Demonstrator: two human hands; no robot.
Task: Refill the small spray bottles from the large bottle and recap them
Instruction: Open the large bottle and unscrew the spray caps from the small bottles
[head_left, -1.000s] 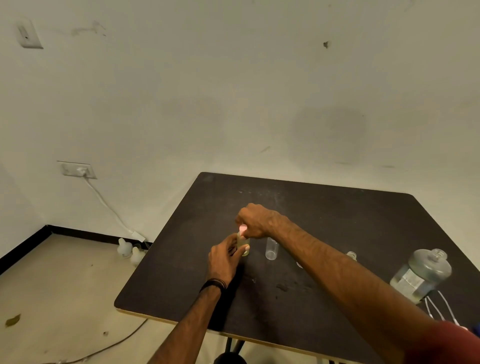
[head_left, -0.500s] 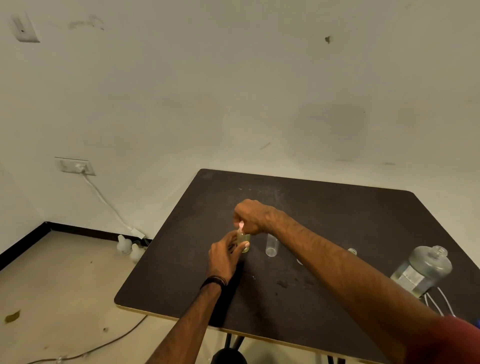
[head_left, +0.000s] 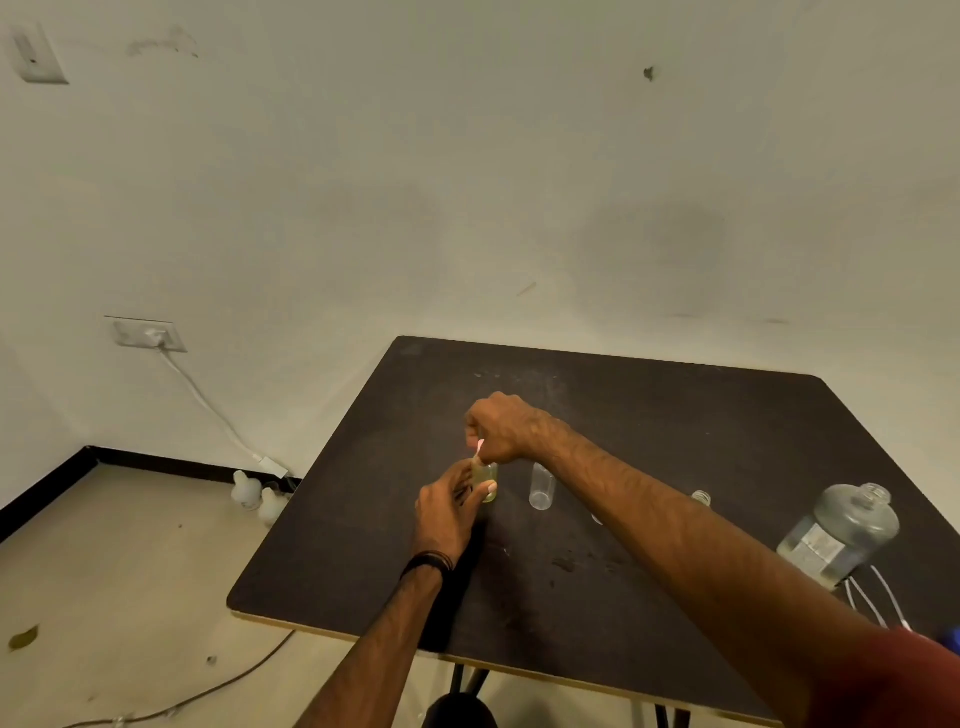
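A small bottle of yellowish liquid stands on the dark table. My left hand grips its body. My right hand is directly above it, its fingers closed on the pink spray cap at the neck. An empty clear small bottle stands uncapped just to the right. Another small bottle peeks out behind my right forearm. The large clear bottle, open at the top and partly filled, stands at the table's right edge.
Thin white tubes lie on the table in front of the large bottle. On the floor at the left, two white bottles sit near the wall, with a cable running from a wall socket.
My right hand has risen slightly over the small bottle, still on the pink cap. The left hand keeps its hold, and the camera has shifted a little.
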